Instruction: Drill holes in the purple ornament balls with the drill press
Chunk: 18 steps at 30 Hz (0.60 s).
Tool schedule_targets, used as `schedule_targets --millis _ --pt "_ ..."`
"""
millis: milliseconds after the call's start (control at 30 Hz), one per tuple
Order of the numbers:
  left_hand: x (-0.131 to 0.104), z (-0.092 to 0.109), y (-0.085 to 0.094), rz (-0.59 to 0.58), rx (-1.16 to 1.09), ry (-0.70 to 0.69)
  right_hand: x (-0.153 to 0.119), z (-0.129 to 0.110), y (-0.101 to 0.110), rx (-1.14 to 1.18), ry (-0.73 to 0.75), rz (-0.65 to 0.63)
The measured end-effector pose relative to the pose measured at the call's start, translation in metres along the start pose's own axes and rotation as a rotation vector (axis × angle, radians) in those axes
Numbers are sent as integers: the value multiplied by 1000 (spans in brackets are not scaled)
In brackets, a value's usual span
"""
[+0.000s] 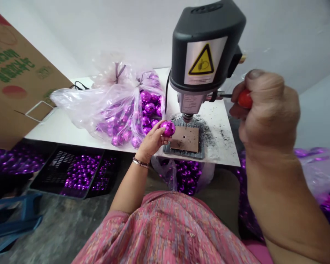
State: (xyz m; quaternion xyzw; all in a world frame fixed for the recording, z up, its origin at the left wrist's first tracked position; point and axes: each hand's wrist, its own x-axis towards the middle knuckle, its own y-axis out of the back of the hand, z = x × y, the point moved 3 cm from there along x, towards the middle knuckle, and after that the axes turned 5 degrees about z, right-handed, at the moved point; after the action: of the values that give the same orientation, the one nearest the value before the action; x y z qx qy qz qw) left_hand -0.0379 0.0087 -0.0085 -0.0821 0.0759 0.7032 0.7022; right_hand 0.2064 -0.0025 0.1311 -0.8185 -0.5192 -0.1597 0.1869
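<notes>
Between the fingers of my left hand point(151, 140) is a shiny purple mirror ball point(168, 128), held just left of the drill's tip. My right hand point(266, 106) is closed around the red knob point(245, 99) of the drill press lever. The black-topped drill press point(200, 55) stands over a brown board point(184, 139) with a small dark hole in it. The board lies on the grey machine base point(167, 149), and dark shavings are scattered around it.
Clear plastic bags of purple balls point(118, 121) rest on the white table point(79, 128). Below are a black crate point(57, 165) and an open bag point(188, 176), both with purple balls. A cardboard box point(19, 80) stands left, above a blue stool point(16, 220).
</notes>
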Motion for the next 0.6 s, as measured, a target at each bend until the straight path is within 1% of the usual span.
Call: schedule_targets --millis 67,133,200,333,400,500,600 --pt "0 -7 -8 -42 -127 72 0 -2 -1 12 2 -30" --pt "2 -14 -13 -63 -168 98 -1 -4 -3 24 1 -57" --pt "4 -18 -16 -81 -146 71 -2 -7 -6 34 5 -67" --pt "5 -21 -17 -120 -18 -70 -3 -10 -10 73 -20 -88" --pt "4 -22 -16 -145 -4 -77 -3 -10 -10 90 -31 -103" --pt "4 -24 -16 -177 -38 -41 -2 -8 -9 109 -8 -100" --pt "6 -24 -15 -146 -12 -56 -2 -7 -8 101 1 -98"
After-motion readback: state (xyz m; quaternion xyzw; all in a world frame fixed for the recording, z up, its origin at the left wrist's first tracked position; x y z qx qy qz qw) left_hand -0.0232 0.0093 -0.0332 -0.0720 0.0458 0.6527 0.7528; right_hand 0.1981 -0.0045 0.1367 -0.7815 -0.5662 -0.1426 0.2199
